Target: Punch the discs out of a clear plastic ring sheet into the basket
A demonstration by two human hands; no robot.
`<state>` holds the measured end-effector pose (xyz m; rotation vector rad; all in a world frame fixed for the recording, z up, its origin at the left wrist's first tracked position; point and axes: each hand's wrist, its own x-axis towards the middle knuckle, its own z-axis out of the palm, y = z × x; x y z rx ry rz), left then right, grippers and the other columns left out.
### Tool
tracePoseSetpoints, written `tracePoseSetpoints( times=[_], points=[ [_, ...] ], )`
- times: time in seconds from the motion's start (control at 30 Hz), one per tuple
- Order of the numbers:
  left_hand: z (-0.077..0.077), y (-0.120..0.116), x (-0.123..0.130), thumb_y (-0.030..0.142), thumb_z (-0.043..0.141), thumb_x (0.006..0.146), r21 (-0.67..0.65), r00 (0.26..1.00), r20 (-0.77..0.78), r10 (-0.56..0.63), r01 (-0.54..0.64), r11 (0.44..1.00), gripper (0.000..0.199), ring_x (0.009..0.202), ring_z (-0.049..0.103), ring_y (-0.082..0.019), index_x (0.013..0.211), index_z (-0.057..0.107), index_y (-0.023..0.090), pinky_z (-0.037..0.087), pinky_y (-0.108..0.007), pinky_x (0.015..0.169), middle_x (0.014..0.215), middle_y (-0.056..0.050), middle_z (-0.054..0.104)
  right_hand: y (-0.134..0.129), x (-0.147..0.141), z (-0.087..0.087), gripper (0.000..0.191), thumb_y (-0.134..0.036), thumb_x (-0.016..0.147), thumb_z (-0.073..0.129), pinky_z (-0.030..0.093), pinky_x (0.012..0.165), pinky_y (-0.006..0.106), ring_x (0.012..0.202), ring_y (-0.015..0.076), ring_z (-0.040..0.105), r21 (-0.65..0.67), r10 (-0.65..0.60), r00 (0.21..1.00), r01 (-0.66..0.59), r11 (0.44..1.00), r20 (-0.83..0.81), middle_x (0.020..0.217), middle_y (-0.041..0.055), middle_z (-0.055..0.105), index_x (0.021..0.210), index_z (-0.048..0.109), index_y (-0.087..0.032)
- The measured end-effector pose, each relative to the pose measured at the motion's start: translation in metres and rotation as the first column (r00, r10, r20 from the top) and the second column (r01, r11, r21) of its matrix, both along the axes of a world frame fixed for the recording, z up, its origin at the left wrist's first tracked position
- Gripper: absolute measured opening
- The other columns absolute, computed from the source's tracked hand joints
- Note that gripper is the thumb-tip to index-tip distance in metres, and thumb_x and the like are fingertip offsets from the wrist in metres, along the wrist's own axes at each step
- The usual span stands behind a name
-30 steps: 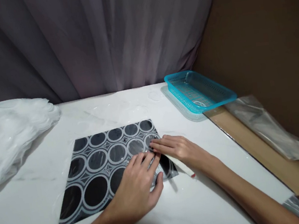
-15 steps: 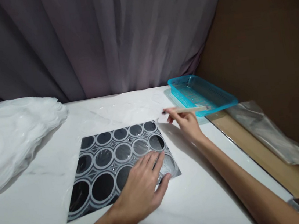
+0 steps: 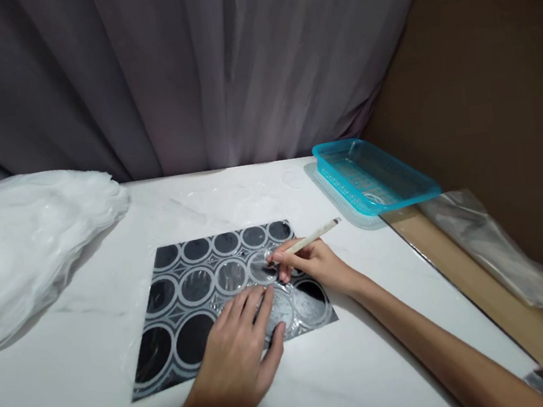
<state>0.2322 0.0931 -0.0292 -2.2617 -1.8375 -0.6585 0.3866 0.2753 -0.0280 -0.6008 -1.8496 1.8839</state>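
On the white tabletop lies a black sheet (image 3: 197,338) printed with rows of grey-ringed circles. It is covered with shiny, wrinkled clear film. My left hand (image 3: 238,343) rests flat on the sheet's lower middle, fingers stretched out. In my right hand (image 3: 318,264) is a slim, pale pen-like stick (image 3: 317,233), held in a pinch and slanting up to the right. Its lower end and my fingertips are over a circle in the middle row, right of centre. Something small and whitish shows at the fingertips, too unclear to name.
A thick stack of translucent white sheets (image 3: 29,244) is at the left. At the back right sits a blue plastic basket (image 3: 382,201). Brown cardboard (image 3: 468,277) with clear plastic bags (image 3: 495,253) lies along the right edge. A grey curtain (image 3: 173,76) hangs behind.
My right hand has come down and left from beyond the sheet's top right corner onto the middle row, the stick now tilted upward. My left hand has slid slightly left.
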Motion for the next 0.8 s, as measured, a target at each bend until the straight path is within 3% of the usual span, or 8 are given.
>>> tracePoseSetpoints(
  times=[0.17,0.33,0.8],
  points=[
    [0.0026,0.0000,-0.0014,0.025,0.055,0.100,-0.002,0.999,0.034,0.018,-0.018,1.000,0.043,0.119,0.062,-0.034,0.140,0.059,0.009,0.057,-0.051,0.096,0.129,-0.019,0.065,-0.0013,-0.0018,0.0003,0.040,-0.050,0.097,0.075,0.054,0.069,0.029,0.072,0.0171,0.067,-0.014,0.102,0.994,-0.102,0.995,0.049,0.080,0.0066,0.071,0.106,0.076,-0.012],
    [0.0024,0.0003,-0.0034,0.030,0.058,0.100,-0.014,0.998,0.052,0.017,-0.016,1.000,0.045,0.120,0.062,-0.035,0.140,0.060,0.011,0.057,-0.052,0.096,0.130,-0.020,0.063,0.0006,-0.0038,0.0002,0.037,-0.048,0.097,0.075,0.054,0.069,0.028,0.074,0.0169,0.066,0.052,0.118,0.991,-0.121,0.991,0.061,0.083,0.0069,0.071,0.104,0.075,-0.012],
    [-0.0013,-0.0004,-0.0033,0.036,0.060,0.100,-0.029,0.999,0.031,0.016,-0.015,0.999,0.048,0.129,0.058,-0.035,0.143,0.059,0.013,0.055,-0.052,0.101,0.145,-0.020,0.059,0.0013,-0.0007,0.0016,0.037,-0.049,0.100,0.071,0.055,0.071,0.030,0.076,0.0177,0.066,0.076,0.147,0.988,-0.150,0.986,0.045,0.085,0.0072,0.071,0.105,0.075,-0.012]
  ],
)
